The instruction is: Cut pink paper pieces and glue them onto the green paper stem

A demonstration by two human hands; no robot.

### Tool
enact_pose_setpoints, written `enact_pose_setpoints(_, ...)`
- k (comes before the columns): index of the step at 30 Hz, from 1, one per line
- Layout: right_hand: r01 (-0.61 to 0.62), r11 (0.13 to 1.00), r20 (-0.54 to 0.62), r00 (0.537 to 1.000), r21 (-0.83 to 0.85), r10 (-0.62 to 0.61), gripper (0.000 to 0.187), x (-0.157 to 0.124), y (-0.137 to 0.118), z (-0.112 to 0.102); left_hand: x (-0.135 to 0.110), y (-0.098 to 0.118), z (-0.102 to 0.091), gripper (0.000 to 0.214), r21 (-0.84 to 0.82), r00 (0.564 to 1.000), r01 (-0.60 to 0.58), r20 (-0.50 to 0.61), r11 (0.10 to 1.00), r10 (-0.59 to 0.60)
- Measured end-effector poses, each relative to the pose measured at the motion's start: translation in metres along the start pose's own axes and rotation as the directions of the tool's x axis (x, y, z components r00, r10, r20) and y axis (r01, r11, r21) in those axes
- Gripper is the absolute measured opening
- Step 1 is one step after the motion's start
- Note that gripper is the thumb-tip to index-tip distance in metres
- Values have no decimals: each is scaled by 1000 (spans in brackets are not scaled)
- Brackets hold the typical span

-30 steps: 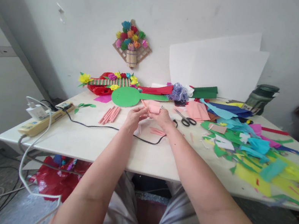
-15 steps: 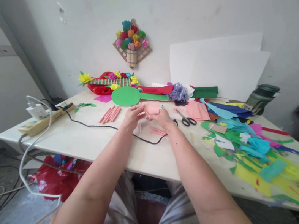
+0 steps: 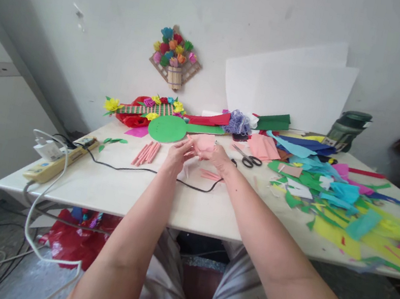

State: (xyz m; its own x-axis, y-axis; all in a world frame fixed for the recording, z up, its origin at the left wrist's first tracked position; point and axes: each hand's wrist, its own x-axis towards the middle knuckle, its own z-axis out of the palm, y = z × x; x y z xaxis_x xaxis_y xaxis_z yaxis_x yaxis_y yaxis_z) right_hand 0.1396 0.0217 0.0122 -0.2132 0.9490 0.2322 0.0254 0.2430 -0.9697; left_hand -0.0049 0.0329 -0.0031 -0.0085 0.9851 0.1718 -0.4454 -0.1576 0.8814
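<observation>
Both of my hands are raised over the middle of the white table [image 3: 107,190] and pinch one small piece of pink paper [image 3: 204,144] between them. My left hand [image 3: 178,155] grips its left edge with closed fingers. My right hand [image 3: 219,158] holds its right side, fingers curled round it. Several rolled pink paper sticks [image 3: 146,153] lie to the left of my hands, and a few more pink strips [image 3: 211,175] lie just under my right wrist. A black cable [image 3: 164,176] runs across the table below both hands.
Black scissors [image 3: 248,158] lie right of my hands beside a pink paper stack [image 3: 264,148]. Coloured paper scraps [image 3: 348,206] cover the right side. A green paper disc [image 3: 167,129] and paper flowers [image 3: 145,109] sit at the back; a power strip [image 3: 54,160] at left.
My fingers have shifted slightly on the pink paper, which now sits a little higher and more upright; the view has moved a touch. Nothing else has moved.
</observation>
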Motion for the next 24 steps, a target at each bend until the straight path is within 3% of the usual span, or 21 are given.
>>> enact_pose_setpoints(10, 43, 998, 25, 999, 44, -44, 13, 2, 3, 1, -5, 1, 2, 27, 124, 991, -72, 125, 990, 56)
enact_pose_setpoints(15, 153, 986, 55, 986, 71, -157, 19, 4, 6, 2, -6, 1, 4, 27, 116, 994, -52, 101, 992, 40)
enact_pose_setpoints(24, 163, 980, 35, 987, -116, -160, 30, -5, -5, 3, -2, 0, 1, 26, 75, 998, -62, 34, 995, 60)
